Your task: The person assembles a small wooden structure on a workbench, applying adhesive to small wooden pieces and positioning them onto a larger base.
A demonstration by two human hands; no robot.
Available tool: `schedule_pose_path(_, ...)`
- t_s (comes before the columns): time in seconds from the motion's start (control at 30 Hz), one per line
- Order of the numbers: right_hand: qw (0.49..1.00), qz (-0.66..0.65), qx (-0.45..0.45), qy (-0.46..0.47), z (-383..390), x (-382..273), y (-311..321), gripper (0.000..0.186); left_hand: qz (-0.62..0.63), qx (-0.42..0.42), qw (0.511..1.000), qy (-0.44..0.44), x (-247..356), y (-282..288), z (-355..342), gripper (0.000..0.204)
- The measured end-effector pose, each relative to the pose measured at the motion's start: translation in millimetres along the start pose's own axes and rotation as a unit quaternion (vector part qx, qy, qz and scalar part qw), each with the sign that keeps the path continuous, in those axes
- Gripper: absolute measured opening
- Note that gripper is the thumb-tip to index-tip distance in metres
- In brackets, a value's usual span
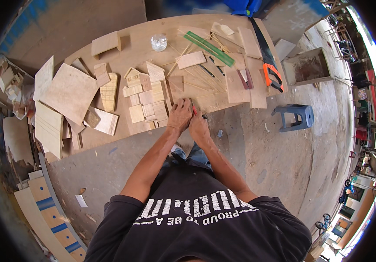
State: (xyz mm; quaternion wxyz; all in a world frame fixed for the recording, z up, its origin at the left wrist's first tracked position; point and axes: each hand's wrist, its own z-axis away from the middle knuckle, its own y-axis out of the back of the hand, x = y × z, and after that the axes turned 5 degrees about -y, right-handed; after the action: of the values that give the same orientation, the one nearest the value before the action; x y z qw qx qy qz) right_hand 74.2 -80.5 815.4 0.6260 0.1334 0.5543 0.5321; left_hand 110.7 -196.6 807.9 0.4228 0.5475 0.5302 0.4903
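Note:
At the near edge of the wooden workbench (129,131), my two hands are close together. My left hand (180,114) presses down with its fingers curled together; whatever lies under them is hidden. Just to its right, my right hand (199,128) grips a small red-handled tool (194,110), whose tip is too small to make out. Left of my hands lies a model house front (142,97) pieced together from small wooden blocks. Thin wooden strips (199,85) are scattered beyond my hands.
Wooden boards (72,91) are piled at the left. On the bench stand a clear cup (158,43), a green ruler (207,48) and an orange-handled handsaw (273,77). A blue plastic stool (293,118) and an open wooden box (308,65) are to the right.

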Motion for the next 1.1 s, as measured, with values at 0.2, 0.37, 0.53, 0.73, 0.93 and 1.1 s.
schedule_pose_path(0.2,0.999,0.004,-0.004,-0.051,-3,-3,-1,0.032,-0.001,-0.013,1.0,0.003,0,0,-1,0.037)
schedule_pose_path(0.37,0.997,0.001,-0.03,-0.072,-8,-4,0,0.034,-0.016,-0.029,0.999,0.009,0,2,-1,0.037)
schedule_pose_path(0.53,0.997,0.008,-0.024,-0.072,-9,-3,-2,0.033,-0.029,-0.038,0.999,0.013,0,1,-3,0.038)
schedule_pose_path(0.73,0.997,0.006,-0.017,-0.073,-11,-8,4,0.034,-0.008,-0.027,1.0,0.015,-1,4,-5,0.04)
schedule_pose_path(0.93,0.999,0.012,0.001,-0.052,3,2,1,0.035,-0.028,0.015,0.999,-0.006,0,-9,9,0.048)
schedule_pose_path(1.1,0.999,0.021,0.034,-0.019,8,7,-4,0.034,-0.021,-0.018,1.0,0.001,1,-9,12,0.051)
